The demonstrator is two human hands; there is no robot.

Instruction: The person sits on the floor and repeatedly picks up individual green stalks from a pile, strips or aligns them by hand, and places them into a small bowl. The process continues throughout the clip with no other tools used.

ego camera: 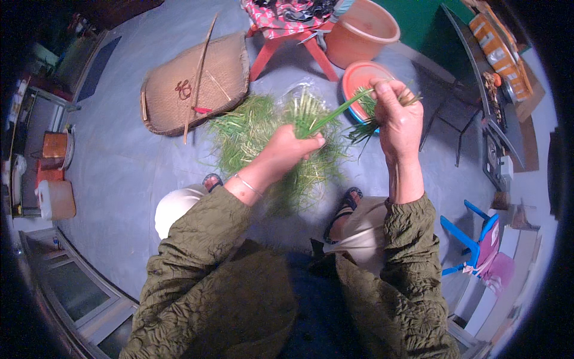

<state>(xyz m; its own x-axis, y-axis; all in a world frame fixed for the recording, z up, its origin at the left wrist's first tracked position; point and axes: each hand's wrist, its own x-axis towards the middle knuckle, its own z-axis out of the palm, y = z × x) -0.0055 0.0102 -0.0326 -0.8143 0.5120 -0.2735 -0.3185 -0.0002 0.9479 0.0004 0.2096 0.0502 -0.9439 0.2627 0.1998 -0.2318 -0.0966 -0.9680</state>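
My left hand (287, 146) is closed around a bunch of green leafy stalks (306, 119), its pale cut ends fanned upward. To its right and a little higher, my right hand (397, 101) grips more green blades and dark leaves. Long green blades (343, 107) stretch between the two hands. Beneath the left hand a large loose heap of green stalks (251, 116) spreads over the grey floor, with clear plastic at its upper side. Behind the right hand stands a round red basin (365, 72) with a blue rim below it; some green stalks show there, partly hidden by the hand.
A woven bamboo tray (166, 98) lies at upper left with a long thin stick (200, 80) across it. A red stool (320, 56) and a large orange tub (354, 45) stand beyond the heap. At right are a blue chair (468, 242) and a dark table (502, 130).
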